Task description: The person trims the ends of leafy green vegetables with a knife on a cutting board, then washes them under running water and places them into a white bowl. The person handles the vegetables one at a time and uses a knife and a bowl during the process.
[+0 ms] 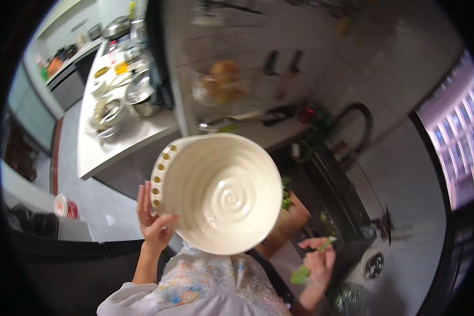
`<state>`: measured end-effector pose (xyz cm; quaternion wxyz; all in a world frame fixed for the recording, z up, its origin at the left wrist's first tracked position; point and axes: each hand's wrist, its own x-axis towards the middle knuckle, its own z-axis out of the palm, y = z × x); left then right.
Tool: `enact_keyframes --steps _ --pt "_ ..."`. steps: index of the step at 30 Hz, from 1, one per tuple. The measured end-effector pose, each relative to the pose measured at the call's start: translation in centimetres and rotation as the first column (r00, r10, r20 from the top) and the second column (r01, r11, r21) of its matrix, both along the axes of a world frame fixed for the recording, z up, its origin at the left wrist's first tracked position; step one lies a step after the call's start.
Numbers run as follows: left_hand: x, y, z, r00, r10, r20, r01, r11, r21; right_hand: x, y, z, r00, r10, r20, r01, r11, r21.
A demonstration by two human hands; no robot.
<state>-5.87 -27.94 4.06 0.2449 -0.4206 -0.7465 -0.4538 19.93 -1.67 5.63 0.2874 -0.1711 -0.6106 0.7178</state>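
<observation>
A cream ceramic bowl (229,193) with holes along one side of its rim is tilted so its inside faces me. My left hand (156,225) grips its left edge, thumb over the rim and fingers behind. Lower right, my right hand (318,258) is closed around a piece of leafy green vegetable (300,275), with leaf showing at both sides of the fingers. Between the bowl and my right hand lies a wooden cutting board (288,231), partly hidden by the bowl, with more greens (286,193) at its upper edge.
Behind the board is a dark sink (331,185) with a black curved faucet (365,114). A white counter (91,158) at the left holds metal bowls (140,91) and other kitchenware. Knives (271,63) hang on the wall. A round white container (373,265) is near my right hand.
</observation>
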Motion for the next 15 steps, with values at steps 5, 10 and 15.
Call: enact_keyframes --steps 5,10,15 --pt "2.9 10.7 -2.3 0.826 -0.543 0.150 0.553 0.832 -0.037 2.1 1.3 -3.8 0.925 -0.371 0.076 0.379 0.895 -0.234" --pt "2.0 20.7 -2.8 0.489 -0.796 0.358 0.873 0.446 -0.200 4.0 4.7 -9.0 0.787 -0.585 0.193 0.614 0.715 -0.335" --pt "-2.1 33.3 -5.1 0.455 -0.784 0.423 0.875 0.306 -0.374 5.0 10.8 -13.3 0.667 -0.657 0.350 0.745 0.592 -0.307"
